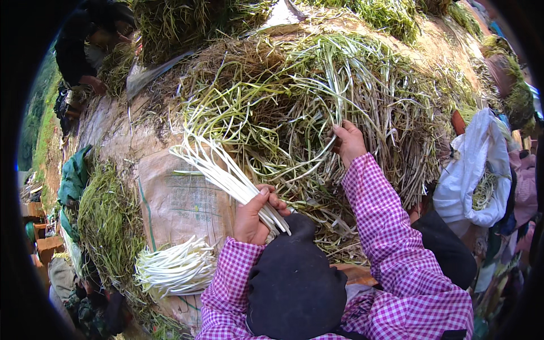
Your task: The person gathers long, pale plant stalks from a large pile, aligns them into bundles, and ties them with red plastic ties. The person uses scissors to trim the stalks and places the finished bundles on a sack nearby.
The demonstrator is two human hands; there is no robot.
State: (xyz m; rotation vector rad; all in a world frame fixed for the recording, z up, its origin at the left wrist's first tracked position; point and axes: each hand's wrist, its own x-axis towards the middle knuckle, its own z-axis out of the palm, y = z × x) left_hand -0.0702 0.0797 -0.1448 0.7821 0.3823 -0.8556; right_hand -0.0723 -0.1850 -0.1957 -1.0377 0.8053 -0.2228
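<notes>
My left hand (255,214) grips a bunch of long white stalks (227,176), their cut-looking ends toward me and their far ends fanning out to the upper left. Further forward on the right, my right hand (347,142) pinches a few thin green-and-white stalks (338,91) whose leafy tops spread away from me. Both hands are over the near side of a large heap of tangled plant stalks (272,110), part green, part dry brown. To the left, a bundle of white stalks (176,265) lies on a flattened tan woven sack (182,195) bearing print.
An open white woven sack (461,165) holding stalks stands at right. My dark-clothed knee (297,276) rises between my forearms. Green stalk heaps (110,216) lie at left and far ahead. Another person (91,55) is at the upper left, beside a clear plastic sheet (148,74).
</notes>
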